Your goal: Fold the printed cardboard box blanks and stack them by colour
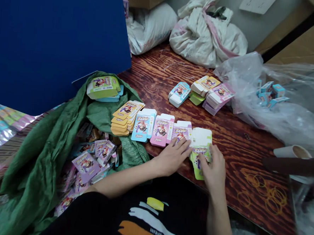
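Note:
On the table's near edge lies a row of flattened small cartons with cartoon print: a yellow stack [127,110], a blue carton [140,128], a pink carton [160,130], a purple carton [183,128] and a green carton [202,136]. My left hand [172,156] rests over the purple carton with its fingers stretched out, their tips near the green one's left side. Thumb on top and fingers along the right edge, my right hand [214,169] grips the green carton. Part of the purple carton is hidden under my left hand.
Beside my left arm, a green sack [45,160] holds many cartons. Further back are a folded blue carton stack [179,93] and a pink stack [220,94]. Rubber bands [275,199], a paper cup [291,151] and a clear plastic bag [301,105] are at right.

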### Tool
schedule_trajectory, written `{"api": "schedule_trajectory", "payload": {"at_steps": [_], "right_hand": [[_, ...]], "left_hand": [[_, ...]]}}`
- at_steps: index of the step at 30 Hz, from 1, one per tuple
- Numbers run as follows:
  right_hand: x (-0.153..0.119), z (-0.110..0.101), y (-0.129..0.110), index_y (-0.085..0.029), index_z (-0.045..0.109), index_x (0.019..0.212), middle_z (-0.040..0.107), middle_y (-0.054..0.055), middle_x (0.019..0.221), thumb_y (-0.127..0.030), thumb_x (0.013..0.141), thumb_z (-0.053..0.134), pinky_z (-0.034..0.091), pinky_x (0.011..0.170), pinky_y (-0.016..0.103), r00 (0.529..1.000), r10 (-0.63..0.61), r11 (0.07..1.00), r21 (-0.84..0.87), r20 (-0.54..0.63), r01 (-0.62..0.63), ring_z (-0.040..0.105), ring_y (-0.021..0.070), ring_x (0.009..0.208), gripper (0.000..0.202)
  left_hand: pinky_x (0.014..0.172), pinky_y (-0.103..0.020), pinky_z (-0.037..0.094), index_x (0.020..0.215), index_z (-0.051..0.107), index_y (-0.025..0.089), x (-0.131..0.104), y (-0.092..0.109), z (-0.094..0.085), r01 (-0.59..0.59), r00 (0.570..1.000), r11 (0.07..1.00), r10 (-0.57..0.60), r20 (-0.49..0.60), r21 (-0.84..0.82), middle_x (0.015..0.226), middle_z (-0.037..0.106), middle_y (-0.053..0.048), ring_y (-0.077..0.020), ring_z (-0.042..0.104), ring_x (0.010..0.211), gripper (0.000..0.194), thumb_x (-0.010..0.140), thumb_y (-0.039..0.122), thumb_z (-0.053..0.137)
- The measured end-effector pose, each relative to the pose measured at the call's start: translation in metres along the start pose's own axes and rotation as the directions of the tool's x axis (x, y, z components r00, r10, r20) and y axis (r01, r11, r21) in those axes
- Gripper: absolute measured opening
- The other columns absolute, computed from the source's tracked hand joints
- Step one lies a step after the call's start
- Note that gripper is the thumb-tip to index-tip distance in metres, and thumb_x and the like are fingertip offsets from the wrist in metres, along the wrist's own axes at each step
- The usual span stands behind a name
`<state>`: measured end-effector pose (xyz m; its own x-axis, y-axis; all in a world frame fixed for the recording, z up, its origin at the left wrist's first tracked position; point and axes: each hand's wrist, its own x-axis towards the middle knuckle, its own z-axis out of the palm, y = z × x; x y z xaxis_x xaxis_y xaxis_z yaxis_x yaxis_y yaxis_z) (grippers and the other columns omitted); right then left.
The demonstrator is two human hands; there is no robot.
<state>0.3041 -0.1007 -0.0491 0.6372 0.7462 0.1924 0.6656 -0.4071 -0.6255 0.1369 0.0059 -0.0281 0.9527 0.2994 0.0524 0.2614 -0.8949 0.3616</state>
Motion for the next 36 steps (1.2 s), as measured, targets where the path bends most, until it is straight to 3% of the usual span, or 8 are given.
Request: {"api": "schedule_trajectory", "payload": {"at_steps": [3,10,13,18,23,28,32,36], "right_hand": [[0.003,-0.003,0.007,-0.018,0.055,0.142,0.057,0.021,0.141,-0.057,0.089,0.053,0.041,0.111,0.059,1.0,0.014,0.996,0.088,0.004,-0.014,0.054,0.0368,0.131,0.065],[-0.001,0.002,-0.01,-0.014,0.045,0.152,0.043,0.027,0.156,-0.062,0.09,0.049,0.041,0.104,0.067,0.995,-0.02,0.963,-0.265,0.093,0.044,0.046,0.0457,0.134,0.079],[0.001,-0.005,-0.006,-0.008,0.04,0.154,0.044,0.03,0.152,-0.061,0.09,0.049,0.041,0.106,0.062,0.998,-0.026,0.952,-0.304,0.06,0.043,0.045,0.0447,0.134,0.083],[0.003,-0.018,-0.003,-0.011,0.044,0.152,0.053,0.025,0.131,-0.068,0.088,0.048,0.047,0.096,0.06,1.0,0.012,0.949,-0.315,-0.016,-0.017,0.051,0.0449,0.122,0.086],[0.004,-0.019,-0.014,-0.016,0.051,0.148,0.052,0.016,0.116,-0.068,0.087,0.051,0.052,0.083,0.052,0.993,0.043,0.968,-0.24,-0.108,-0.068,0.059,0.0385,0.104,0.08],[0.012,-0.007,-0.022,-0.015,0.06,0.139,0.053,0.015,0.11,-0.05,0.094,0.048,0.049,0.089,0.048,0.981,-0.044,0.988,-0.155,-0.188,0.014,0.058,0.0351,0.104,0.058],[0.017,-0.003,-0.019,-0.013,0.067,0.126,0.055,0.014,0.104,-0.047,0.091,0.054,0.043,0.098,0.053,0.963,-0.066,0.995,-0.094,-0.262,0.043,0.055,0.035,0.106,0.05],[0.023,-0.018,-0.017,-0.017,0.07,0.114,0.058,0.005,0.093,-0.042,0.077,0.072,0.048,0.086,0.043,0.944,0.154,0.942,0.333,-0.291,-0.051,0.057,0.0229,0.084,0.045]], "left_hand": [[0.127,-0.055,0.023,0.156,0.037,0.008,-0.014,-0.005,0.006,-0.027,1.0,0.998,0.027,-0.002,0.058,0.168,0.032,-0.019,-0.0353,0.029,0.156,0.058,0.101,0.022,0.051],[0.128,-0.051,0.022,0.156,0.035,0.004,-0.019,-0.004,0.008,-0.008,1.0,0.992,0.006,0.022,0.123,0.168,0.029,-0.019,-0.0318,0.027,0.157,0.058,0.101,0.019,0.047],[0.128,-0.051,0.022,0.156,0.035,0.005,-0.018,-0.004,0.01,-0.002,1.0,0.991,-0.001,0.021,0.136,0.168,0.029,-0.019,-0.0316,0.028,0.157,0.059,0.1,0.018,0.047],[0.128,-0.051,0.023,0.156,0.035,0.006,-0.019,-0.006,0.009,-0.011,0.999,0.991,0.006,0.039,0.13,0.168,0.029,-0.018,-0.0318,0.028,0.157,0.059,0.1,0.018,0.048],[0.128,-0.052,0.023,0.155,0.036,0.005,-0.018,-0.004,0.006,-0.006,0.999,0.993,0.0,0.047,0.12,0.168,0.029,-0.018,-0.0325,0.028,0.157,0.058,0.1,0.018,0.047],[0.128,-0.052,0.022,0.155,0.036,0.004,-0.018,-0.003,0.01,0.003,1.0,0.993,-0.006,0.023,0.115,0.168,0.03,-0.019,-0.0336,0.027,0.157,0.06,0.098,0.016,0.049],[0.128,-0.053,0.021,0.154,0.037,0.004,-0.018,-0.004,0.011,-0.008,1.0,0.995,0.006,0.017,0.095,0.168,0.03,-0.02,-0.0337,0.028,0.157,0.059,0.098,0.015,0.049],[0.129,-0.055,0.019,0.152,0.04,0.003,-0.019,-0.005,0.0,0.015,1.0,0.998,-0.014,0.023,-0.058,0.166,0.033,-0.024,-0.0342,0.026,0.157,0.057,0.099,0.019,0.054]]}}
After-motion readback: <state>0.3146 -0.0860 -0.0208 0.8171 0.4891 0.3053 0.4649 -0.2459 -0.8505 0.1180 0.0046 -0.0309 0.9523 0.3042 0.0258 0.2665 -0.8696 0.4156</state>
